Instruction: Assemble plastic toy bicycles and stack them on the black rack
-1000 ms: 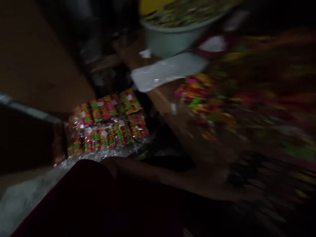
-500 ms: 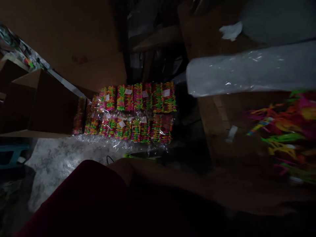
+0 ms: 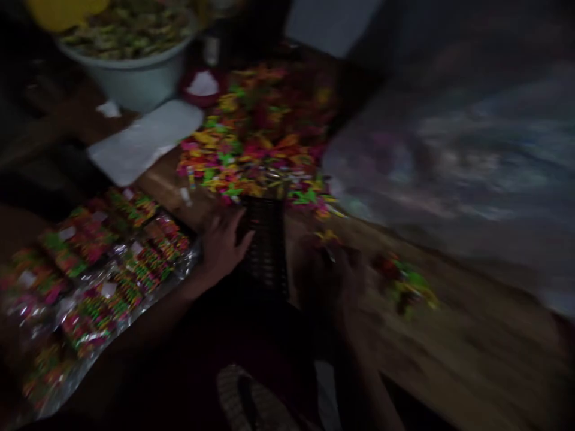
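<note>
My left hand (image 3: 222, 245) is at the left edge of a dark slotted rack (image 3: 265, 245) with its fingers spread; it holds nothing that I can see. On the other side of the rack is my right hand (image 3: 332, 272), smeared by motion and in shadow. Small yellow-orange pieces (image 3: 327, 236) show at its fingertips, but I cannot tell whether it grips them. Beyond both hands spreads a heap of small bright plastic pieces (image 3: 265, 149) in pink, orange, yellow and green. A smaller cluster of the pieces (image 3: 406, 284) lies to the right of my right hand.
Clear bags packed with rows of colourful pieces (image 3: 121, 269) lie at the left. Behind them are a white plastic-wrapped bundle (image 3: 148, 140) and a pale bucket (image 3: 135, 78) filled with small items. A large translucent plastic sheet or bag (image 3: 449, 161) covers the right side of the wooden table (image 3: 471, 323).
The view has swung right from the packed bags and cardboard box to the table. The heap, the rack and both hands now show.
</note>
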Demonstrator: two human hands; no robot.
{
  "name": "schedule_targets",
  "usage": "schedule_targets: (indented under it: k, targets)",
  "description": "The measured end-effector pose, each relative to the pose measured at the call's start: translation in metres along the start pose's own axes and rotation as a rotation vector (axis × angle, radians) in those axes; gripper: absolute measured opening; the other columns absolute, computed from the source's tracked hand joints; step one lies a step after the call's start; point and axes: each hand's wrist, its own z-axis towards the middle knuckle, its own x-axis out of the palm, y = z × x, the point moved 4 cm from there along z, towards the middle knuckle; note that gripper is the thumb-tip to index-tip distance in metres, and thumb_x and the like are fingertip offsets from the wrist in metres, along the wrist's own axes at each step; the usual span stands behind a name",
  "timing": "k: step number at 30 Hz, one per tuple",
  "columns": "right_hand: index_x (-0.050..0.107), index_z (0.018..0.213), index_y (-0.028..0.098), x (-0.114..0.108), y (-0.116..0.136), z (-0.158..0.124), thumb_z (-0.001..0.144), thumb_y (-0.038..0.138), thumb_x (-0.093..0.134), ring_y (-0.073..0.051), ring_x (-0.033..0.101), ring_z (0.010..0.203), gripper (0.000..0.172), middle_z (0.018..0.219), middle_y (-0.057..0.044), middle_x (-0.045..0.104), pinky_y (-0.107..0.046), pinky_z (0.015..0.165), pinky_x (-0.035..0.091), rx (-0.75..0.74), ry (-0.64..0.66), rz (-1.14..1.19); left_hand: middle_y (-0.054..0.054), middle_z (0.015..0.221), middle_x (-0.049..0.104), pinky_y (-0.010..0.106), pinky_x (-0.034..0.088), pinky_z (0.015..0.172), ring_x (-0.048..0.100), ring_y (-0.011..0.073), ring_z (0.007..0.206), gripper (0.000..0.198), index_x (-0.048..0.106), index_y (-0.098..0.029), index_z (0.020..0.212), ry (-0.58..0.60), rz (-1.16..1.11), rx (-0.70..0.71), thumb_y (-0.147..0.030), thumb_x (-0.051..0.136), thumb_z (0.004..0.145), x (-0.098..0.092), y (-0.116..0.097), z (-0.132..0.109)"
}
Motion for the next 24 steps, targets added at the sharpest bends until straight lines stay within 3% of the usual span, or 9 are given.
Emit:
schedule_targets:
  k: [2,4,11,14,18,21,24]
  targets:
    - [0.055,0.135,0.020,-0.023,-0.017,-0.011,0.100,0.032,0.041,-0.028,0.056,0.110,0.040,0.122,-0.015,0.059,-0.044,0.088,0.052,0.057,-0.209,0.083,0.013,0.133,0.063,0.052,0.045,0.107,0.054,0.0334,0.123,0.060,0.052,-0.012,0.140,-0.007,-0.008,0.046,-0.041,0.066,0.089,0.008,0.002,0.007]
    - [0.053,0.138,0.019,-0.034,-0.021,-0.016,0.096,0.027,0.046,-0.028,0.057,0.104,0.043,0.119,-0.015,0.060,-0.043,0.085,0.051,0.015,-0.323,0.148,0.013,0.135,0.062,0.054,0.044,0.106,0.051,0.0349,0.123,0.067,0.049,-0.014,0.143,0.003,0.000,0.070,-0.042,0.069,0.085,0.010,-0.003,0.008]
    - [0.068,0.118,0.020,-0.033,-0.030,-0.003,0.094,0.022,0.043,-0.028,0.056,0.095,0.035,0.104,-0.013,0.064,-0.041,0.082,0.047,0.006,-0.273,0.156,0.012,0.132,0.061,0.052,0.041,0.105,0.049,0.0342,0.120,0.063,0.050,-0.017,0.142,0.045,0.081,0.112,-0.037,0.066,0.085,0.018,-0.029,0.004]
    - [0.071,0.106,0.020,-0.034,-0.039,0.003,0.094,0.024,0.044,-0.026,0.057,0.092,0.030,0.104,-0.013,0.064,-0.039,0.079,0.048,0.041,-0.328,0.272,0.012,0.132,0.061,0.050,0.040,0.106,0.051,0.0325,0.118,0.058,0.052,-0.017,0.140,0.010,0.072,0.190,-0.036,0.064,0.087,0.020,-0.035,0.004]
    - [0.067,0.095,0.018,-0.038,-0.059,-0.006,0.090,0.035,0.053,-0.022,0.057,0.080,0.022,0.090,-0.009,0.064,-0.036,0.073,0.048,0.218,-0.478,0.409,0.011,0.124,0.065,0.046,0.041,0.103,0.054,0.0300,0.113,0.050,0.056,-0.018,0.136,-0.040,0.055,0.270,-0.033,0.061,0.088,0.023,-0.047,0.007]
    - [0.065,0.092,0.018,-0.041,-0.064,-0.018,0.087,0.038,0.056,-0.017,0.055,0.071,0.022,0.082,-0.004,0.064,-0.031,0.067,0.046,0.321,-0.582,0.562,0.011,0.123,0.066,0.042,0.043,0.101,0.058,0.0269,0.110,0.049,0.056,-0.015,0.134,-0.030,-0.036,0.363,-0.027,0.059,0.087,0.035,-0.064,0.013]
    - [0.064,0.092,0.018,-0.044,-0.056,-0.022,0.086,0.034,0.055,-0.015,0.056,0.070,0.020,0.080,-0.002,0.063,-0.029,0.067,0.045,0.389,-0.590,0.738,0.012,0.122,0.066,0.041,0.046,0.101,0.060,0.0261,0.111,0.046,0.058,-0.014,0.132,0.031,-0.083,0.395,-0.020,0.055,0.086,0.054,-0.079,0.021]
